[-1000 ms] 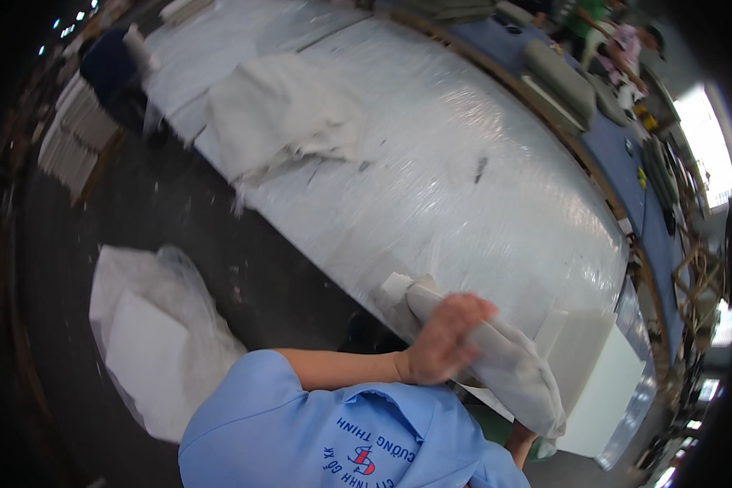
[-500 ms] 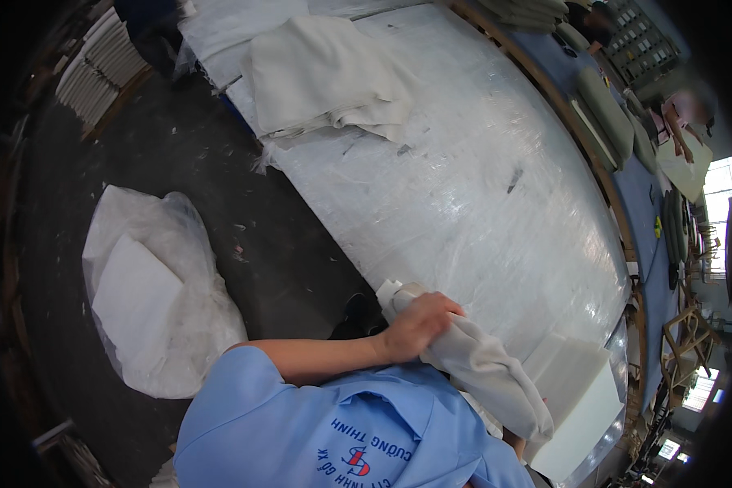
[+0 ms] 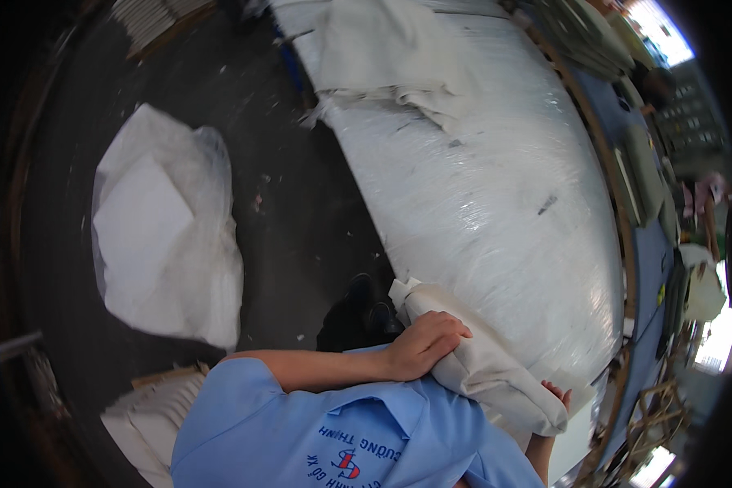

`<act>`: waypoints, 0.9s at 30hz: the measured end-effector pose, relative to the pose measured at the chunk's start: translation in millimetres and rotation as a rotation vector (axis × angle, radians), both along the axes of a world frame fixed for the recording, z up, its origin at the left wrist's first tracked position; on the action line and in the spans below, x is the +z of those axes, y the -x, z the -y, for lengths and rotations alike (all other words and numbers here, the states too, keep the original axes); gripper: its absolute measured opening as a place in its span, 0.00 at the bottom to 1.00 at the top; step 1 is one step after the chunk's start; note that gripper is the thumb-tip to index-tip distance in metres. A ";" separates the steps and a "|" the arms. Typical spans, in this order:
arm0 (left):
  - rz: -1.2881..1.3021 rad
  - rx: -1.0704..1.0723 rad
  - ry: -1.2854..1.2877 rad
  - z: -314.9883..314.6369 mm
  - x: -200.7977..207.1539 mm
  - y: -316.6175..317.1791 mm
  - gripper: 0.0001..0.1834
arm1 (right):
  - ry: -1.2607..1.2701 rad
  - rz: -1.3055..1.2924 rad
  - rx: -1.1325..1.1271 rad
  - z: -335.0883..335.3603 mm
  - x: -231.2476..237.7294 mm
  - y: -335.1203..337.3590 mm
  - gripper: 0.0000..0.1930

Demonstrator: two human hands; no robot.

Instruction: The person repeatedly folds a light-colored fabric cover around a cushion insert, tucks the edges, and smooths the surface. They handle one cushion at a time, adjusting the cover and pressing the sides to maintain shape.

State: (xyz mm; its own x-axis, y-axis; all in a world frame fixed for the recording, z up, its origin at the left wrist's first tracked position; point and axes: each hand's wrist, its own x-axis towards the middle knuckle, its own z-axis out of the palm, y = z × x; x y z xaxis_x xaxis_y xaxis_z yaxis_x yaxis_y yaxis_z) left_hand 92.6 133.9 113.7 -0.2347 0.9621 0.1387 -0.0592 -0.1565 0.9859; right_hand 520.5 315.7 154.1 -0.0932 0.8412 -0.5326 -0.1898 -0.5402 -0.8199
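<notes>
An off-white fabric cushion cover (image 3: 496, 358) lies slantwise against my front at the table's near edge, bulging as if filled. White material, perhaps foam, pokes out of its left end (image 3: 402, 291). My left hand (image 3: 431, 346) lies over the cover's near side, its fingers bent and closed on the cloth. At the cover's right end, my right hand (image 3: 558, 395) shows only partly, its fingers slightly curled and apart beside the cloth. The cover hides the rest of that hand. A pale flat slab (image 3: 573, 443) lies beyond my right forearm.
A plastic-wrapped table (image 3: 496, 220) stretches ahead, with folded off-white cloth (image 3: 382, 57) at its far end. On the dark floor at left rests a clear bag of white sheets (image 3: 167, 236). Stacked white pieces (image 3: 154, 415) stand near my left. A blue bench (image 3: 649, 260) holds grey-green cushions at right.
My view has shifted, so the table and bag sit differently in the picture. Fingers of my right hand now show past the cover's end. My left hand stays on the cover.
</notes>
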 end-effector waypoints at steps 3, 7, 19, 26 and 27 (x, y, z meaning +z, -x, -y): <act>-0.031 0.005 -0.013 4.5 2.6 -23.6 0.16 | 0.025 0.062 0.169 -27.1 12.6 -31.4 0.33; -0.057 0.147 0.026 21.2 0.6 -59.8 0.19 | 0.164 0.128 0.400 -83.5 13.7 -4.3 0.28; -0.012 0.390 -0.051 65.5 -30.4 -105.7 0.26 | -0.609 0.791 2.116 -82.3 -108.9 254.9 0.38; 0.436 0.760 0.688 94.6 -142.0 -140.5 0.31 | -0.956 0.564 2.169 20.3 -175.1 346.3 0.18; 0.509 0.779 0.692 91.4 -159.6 -148.8 0.32 | -0.902 0.603 2.175 25.3 -177.5 350.2 0.14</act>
